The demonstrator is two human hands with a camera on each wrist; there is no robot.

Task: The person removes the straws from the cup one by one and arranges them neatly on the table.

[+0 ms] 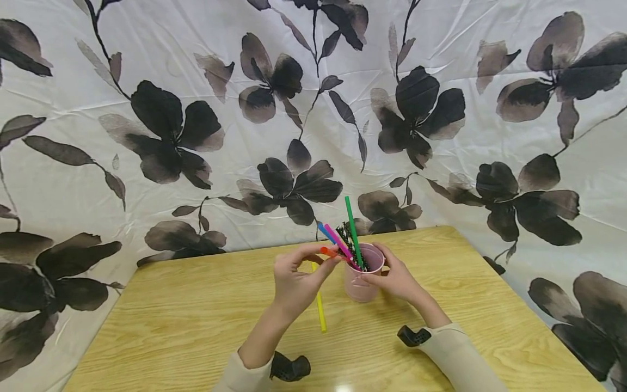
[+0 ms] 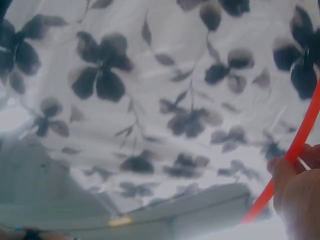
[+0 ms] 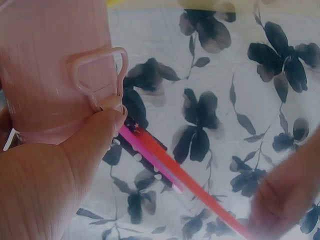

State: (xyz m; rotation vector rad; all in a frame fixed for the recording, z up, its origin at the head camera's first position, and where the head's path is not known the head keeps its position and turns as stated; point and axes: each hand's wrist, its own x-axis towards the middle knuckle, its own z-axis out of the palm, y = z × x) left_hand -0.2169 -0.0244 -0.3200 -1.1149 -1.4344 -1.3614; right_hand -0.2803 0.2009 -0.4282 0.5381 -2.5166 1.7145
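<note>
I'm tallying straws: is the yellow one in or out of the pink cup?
Out: the yellow straw lies on the table, apart from the pink cup.

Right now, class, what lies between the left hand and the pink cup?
In the right wrist view, the red stick slants between the left hand and the pink cup; a magenta stick and a dark speckled stick jut partway.

R hand (image 3: 55, 170) round pink cup (image 3: 55, 60), L hand (image 3: 285, 197) w/ red straw (image 3: 196, 188)
</note>
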